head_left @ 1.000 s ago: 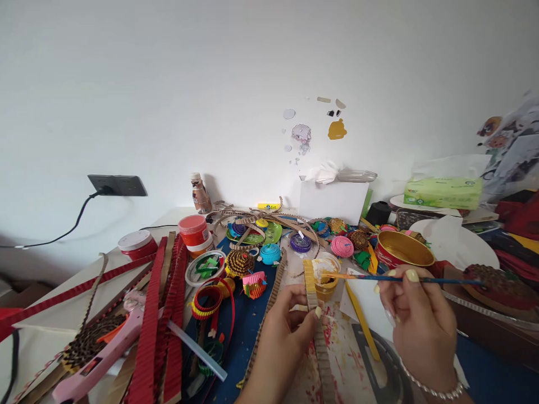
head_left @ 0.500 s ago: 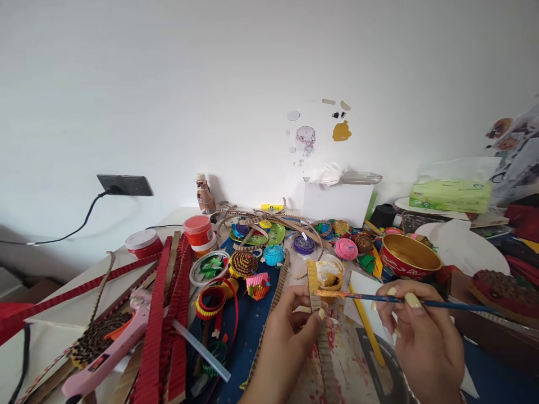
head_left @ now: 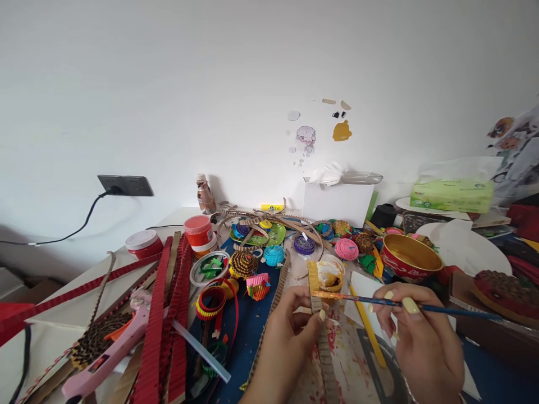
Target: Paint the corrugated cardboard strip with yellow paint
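Note:
A strip of corrugated cardboard (head_left: 324, 359) is pinched between the thumb and fingers of my left hand (head_left: 290, 342). Its upper end is coated in yellow paint, while the lower length is bare brown. My right hand (head_left: 425, 336) grips a thin blue paintbrush (head_left: 381, 302) by its handle. The paint-smeared bristles touch the yellow part of the strip, just above my left thumb. Right behind the strip stands an open paint tub (head_left: 332, 272) with yellow-ochre paint and white smears inside.
A pink glue gun (head_left: 113, 348) lies at left beside red corrugated strips (head_left: 151, 325). Coiled cardboard pieces, such as a pink one (head_left: 346, 249), cover the middle. A red tin with a gold inside (head_left: 410, 255) stands at right. A yellow pencil-like stick (head_left: 368, 328) lies near my right hand.
The brush tip has shifted slightly left on the strip, and my right hand has moved a little left with it. My left hand stays nearly in place.

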A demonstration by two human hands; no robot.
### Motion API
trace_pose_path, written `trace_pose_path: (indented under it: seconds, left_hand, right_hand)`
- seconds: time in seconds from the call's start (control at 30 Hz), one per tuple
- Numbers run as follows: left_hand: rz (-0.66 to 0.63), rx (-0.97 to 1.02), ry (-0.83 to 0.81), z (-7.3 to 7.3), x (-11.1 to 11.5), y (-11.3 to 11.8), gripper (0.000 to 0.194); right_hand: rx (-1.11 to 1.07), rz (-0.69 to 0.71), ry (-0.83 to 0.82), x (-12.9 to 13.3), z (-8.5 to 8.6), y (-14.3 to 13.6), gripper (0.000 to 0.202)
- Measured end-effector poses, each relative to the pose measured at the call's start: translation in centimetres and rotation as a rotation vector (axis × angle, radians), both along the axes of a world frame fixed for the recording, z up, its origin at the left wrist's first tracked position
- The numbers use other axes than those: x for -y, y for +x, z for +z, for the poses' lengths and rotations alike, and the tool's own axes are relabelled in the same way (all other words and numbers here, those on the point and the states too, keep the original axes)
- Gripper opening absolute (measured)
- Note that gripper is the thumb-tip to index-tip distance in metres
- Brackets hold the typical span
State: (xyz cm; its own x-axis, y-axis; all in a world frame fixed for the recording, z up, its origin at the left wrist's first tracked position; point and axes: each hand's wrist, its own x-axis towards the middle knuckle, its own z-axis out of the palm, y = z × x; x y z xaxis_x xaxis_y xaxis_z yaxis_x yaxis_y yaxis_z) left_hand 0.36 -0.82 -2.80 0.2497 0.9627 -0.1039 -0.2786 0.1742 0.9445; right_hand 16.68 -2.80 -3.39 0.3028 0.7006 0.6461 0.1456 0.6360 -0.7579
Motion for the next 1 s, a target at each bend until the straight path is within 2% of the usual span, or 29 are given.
trace_pose_path:
  seconds: [0.13,0.5,0.73,1.0]
  left_hand:
    - [-0.005,0.012,-0.006,0.08,0.14,-0.02,0.018]
    - [0.003,-0.005,-0.007,0.04,0.06,-0.1,0.017]
    - [-0.015,0.015,0.028,-0.44,0.11,-0.39,0.014]
    - [0.007,0.003,0.026,-0.32,-0.02,-0.3,0.016]
  right_hand:
    - [-0.045,-0.063,-0.033,0.02,0.07,-0.02,0.014]
    - [-0.034,-0.048,-0.022,-0.21,-0.4,0.2,0.012]
    - [-0.053,-0.105,-0.02,-0.15,-0.3,-0.04,0.014]
    - [-0.088,-0.109,-0.055,-0.24,-0.39,0.41,0.013]
